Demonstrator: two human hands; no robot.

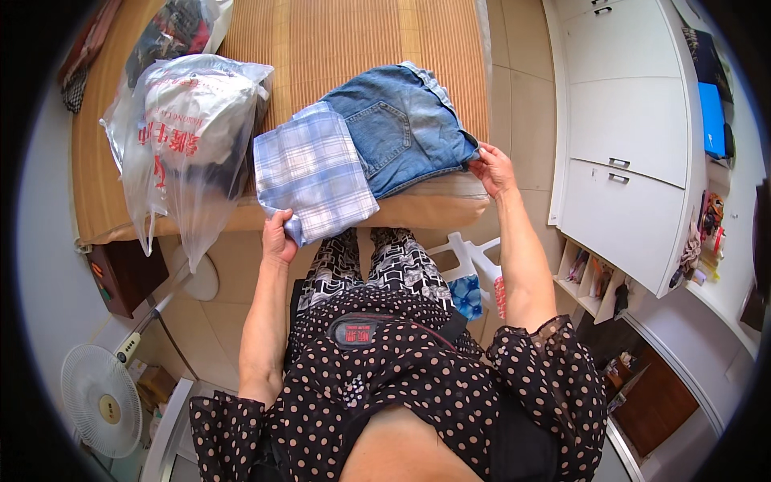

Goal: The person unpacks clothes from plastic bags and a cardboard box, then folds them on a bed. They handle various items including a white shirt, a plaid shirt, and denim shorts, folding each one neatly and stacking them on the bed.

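Note:
On the edge of a bed with a bamboo mat lies a folded pair of blue jeans [381, 132], its back pocket facing up. A blue and white plaid cloth [317, 165], folded flat, overlaps the left part of the jeans. My left hand [279, 237] pinches the near left corner of the plaid cloth, thumb on top. At the right end of the jeans, my right hand [492, 169] grips their edge between thumb and fingers.
Plastic bags with clothes [193, 120] stand on the mat [353, 32] to the left. White cabinets [626, 128] line the right side beyond a strip of tiled floor. A white fan [100, 402] is at lower left, and a white plastic stool [462, 253] is by my legs.

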